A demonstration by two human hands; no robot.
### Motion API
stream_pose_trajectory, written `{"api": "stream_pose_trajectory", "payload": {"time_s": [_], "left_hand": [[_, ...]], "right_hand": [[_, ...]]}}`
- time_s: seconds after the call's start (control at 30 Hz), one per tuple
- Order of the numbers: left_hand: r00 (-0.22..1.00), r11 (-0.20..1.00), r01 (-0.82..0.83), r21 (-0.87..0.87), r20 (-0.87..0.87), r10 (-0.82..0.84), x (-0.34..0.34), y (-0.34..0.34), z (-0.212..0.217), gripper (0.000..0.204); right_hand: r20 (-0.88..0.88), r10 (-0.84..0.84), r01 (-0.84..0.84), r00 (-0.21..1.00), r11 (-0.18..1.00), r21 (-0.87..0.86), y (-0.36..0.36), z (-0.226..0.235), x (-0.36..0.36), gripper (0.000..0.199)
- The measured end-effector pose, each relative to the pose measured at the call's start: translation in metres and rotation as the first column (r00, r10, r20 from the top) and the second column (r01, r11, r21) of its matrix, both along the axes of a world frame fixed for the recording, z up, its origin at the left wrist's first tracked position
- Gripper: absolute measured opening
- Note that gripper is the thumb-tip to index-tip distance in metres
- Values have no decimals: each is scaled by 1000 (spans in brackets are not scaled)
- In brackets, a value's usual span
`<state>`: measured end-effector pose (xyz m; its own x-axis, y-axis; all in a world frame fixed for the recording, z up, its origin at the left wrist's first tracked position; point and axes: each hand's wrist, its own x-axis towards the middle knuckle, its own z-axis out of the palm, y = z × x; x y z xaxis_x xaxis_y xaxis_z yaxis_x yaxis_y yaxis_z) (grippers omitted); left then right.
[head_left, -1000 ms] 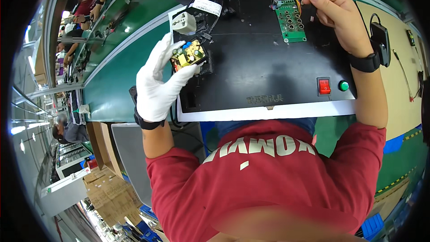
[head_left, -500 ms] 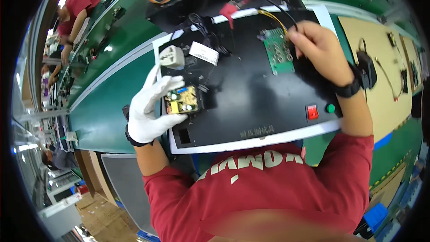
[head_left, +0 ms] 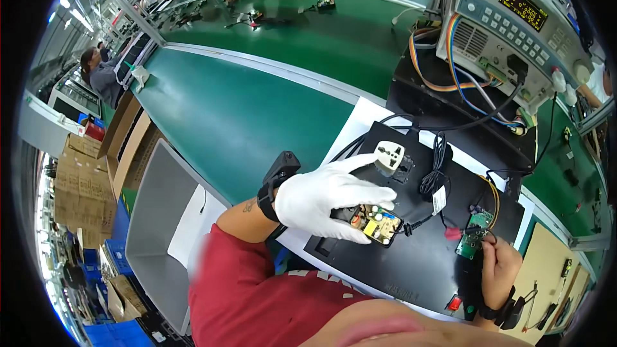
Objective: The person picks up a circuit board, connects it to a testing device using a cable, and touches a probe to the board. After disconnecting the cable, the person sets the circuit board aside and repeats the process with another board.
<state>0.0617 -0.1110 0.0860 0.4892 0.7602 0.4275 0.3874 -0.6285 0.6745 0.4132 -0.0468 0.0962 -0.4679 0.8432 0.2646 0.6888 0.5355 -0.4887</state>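
My left hand (head_left: 315, 200), in a white glove, curls round an opened power adapter (head_left: 384, 226), its components showing in a black half-shell. Thumb and fingers lie on either side of it, while the index finger stretches toward a white universal socket (head_left: 390, 152). At the right, my bare right hand (head_left: 501, 271) pinches a thin black lead (head_left: 491, 234) at the edge of a green circuit board (head_left: 473, 239); the fingertips partly hide the lead's end. A red clip (head_left: 453, 233) lies just left of the board. Yellow wires (head_left: 493, 194) run off the board's far end.
Beneath everything is a black test box (head_left: 402, 266) with a red switch (head_left: 454, 302). Behind it stands a grey bench tester (head_left: 495, 26) with a lit screen and ribbon cables. A coiled black cable (head_left: 436, 170) lies beyond the adapter; a grey bin (head_left: 151, 238) is at left. Other people work across the bench.
My view has swung left and tilted, so the box appears turned and farther right. The red clip is now close beside the green board. My left hand stays round the adapter.
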Motion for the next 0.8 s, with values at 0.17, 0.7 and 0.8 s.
{"api": "stream_pose_trajectory", "payload": {"time_s": [0.17, 0.7, 0.8], "left_hand": [[999, 998, 36, -43, 4, -35, -1, 4, -1, 72], [999, 999, -4, -54, 32, 6, 1, 2, -6, 60], [996, 997, 21, -68, 87, -15, 1, 1, -7, 66]], "right_hand": [[9, -31, 32, 999, 997, -73, -1, -3, 2, 8], [-110, 61, -61, 992, 998, 3, 1, -14, 3, 5], [-118, 44, -44, 992, 999, 5, 2, -13, 1, 4]]}}
